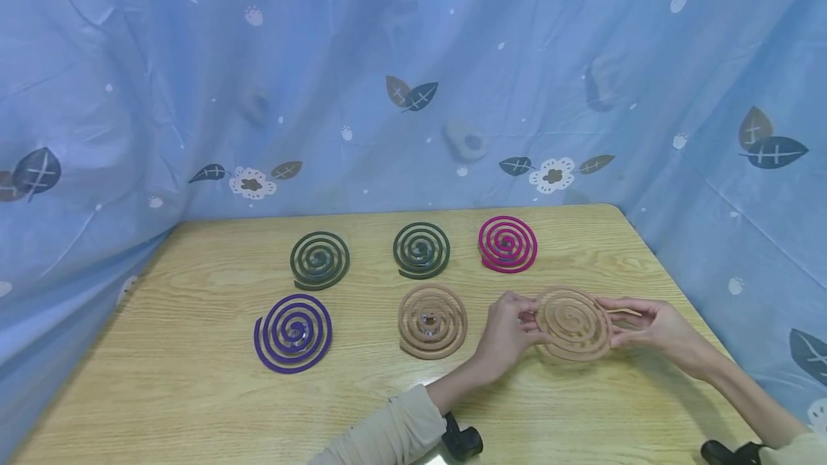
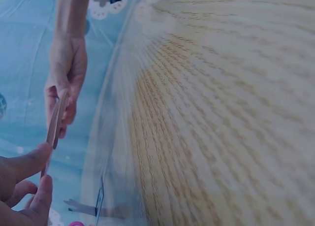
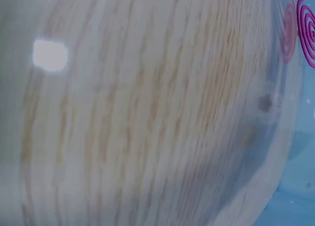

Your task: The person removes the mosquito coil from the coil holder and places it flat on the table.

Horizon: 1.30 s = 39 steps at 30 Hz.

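A tan mosquito coil [image 1: 573,320] is held above the right part of the table, its flat face toward the head camera. My left hand [image 1: 507,336] pinches its left edge between thumb and fingers. At the opposite edge, my right hand [image 1: 662,329] grips it the same way. The left wrist view catches the coil edge-on [image 2: 56,120], between my left hand's fingers [image 2: 34,162] and my right hand [image 2: 66,71]. Neither hand appears in the right wrist view.
Two dark green coils [image 1: 319,260] [image 1: 421,250] and a magenta coil [image 1: 507,243] form a back row. In front are a purple coil [image 1: 296,332] and another tan coil [image 1: 402,321]. A blue patterned curtain [image 1: 362,128] surrounds the wooden table [image 1: 194,393].
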Each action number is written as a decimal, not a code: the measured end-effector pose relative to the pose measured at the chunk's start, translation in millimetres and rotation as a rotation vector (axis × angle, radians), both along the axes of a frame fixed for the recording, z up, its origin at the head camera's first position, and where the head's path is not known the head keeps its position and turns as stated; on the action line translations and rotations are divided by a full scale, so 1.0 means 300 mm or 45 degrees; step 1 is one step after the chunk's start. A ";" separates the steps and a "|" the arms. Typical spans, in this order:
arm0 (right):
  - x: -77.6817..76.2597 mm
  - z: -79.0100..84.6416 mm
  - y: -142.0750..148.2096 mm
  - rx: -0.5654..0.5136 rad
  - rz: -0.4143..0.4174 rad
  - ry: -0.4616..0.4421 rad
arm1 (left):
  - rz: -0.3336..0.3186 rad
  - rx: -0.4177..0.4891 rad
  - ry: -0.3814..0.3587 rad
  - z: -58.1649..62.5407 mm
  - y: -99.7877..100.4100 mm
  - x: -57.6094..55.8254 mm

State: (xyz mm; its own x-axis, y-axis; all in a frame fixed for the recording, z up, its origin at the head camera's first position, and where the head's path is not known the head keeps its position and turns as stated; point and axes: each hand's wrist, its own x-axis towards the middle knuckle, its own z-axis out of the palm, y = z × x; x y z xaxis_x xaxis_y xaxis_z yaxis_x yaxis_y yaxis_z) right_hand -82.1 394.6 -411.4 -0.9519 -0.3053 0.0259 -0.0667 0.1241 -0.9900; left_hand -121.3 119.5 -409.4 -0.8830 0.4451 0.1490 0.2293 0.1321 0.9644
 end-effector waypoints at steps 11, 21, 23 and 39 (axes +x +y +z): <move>0.014 0.003 0.024 -0.010 0.024 -0.011 | -0.001 -0.008 0.007 0.000 0.031 0.006; 0.029 0.008 0.044 0.117 -0.019 -0.040 | 0.010 -0.086 0.018 -0.002 0.049 0.016; 0.031 0.007 0.048 0.133 -0.028 -0.047 | 0.010 -0.093 0.041 -0.003 0.052 0.017; 0.022 -0.014 0.065 0.129 0.061 -0.021 | -0.030 -0.210 0.200 -0.005 0.066 0.004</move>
